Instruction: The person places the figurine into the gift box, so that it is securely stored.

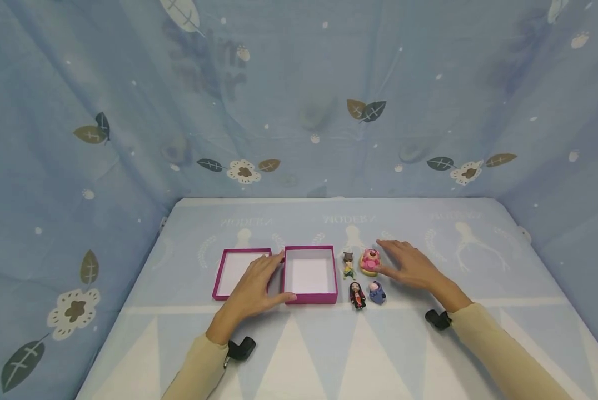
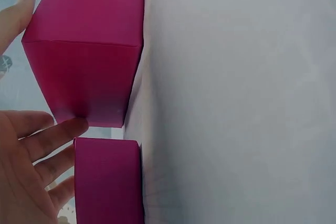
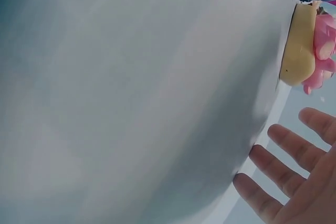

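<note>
An open magenta box with a white inside stands at the table's middle. My left hand lies at its left side, thumb at the near left corner and fingertips touching the side wall, fingers extended. Partly behind that hand is the magenta lid, white side up. My right hand is spread beside a pink bear figurine on a yellow ring, holding nothing. Around it are a figurine with brown headwear, a long-dark-haired figurine and a blue, hooded-looking figurine.
A pale blue and white patterned cloth covers the table. Blue printed curtains enclose it at the back and both sides. A small black wrist camera sits at my left cuff, another black camera at my right.
</note>
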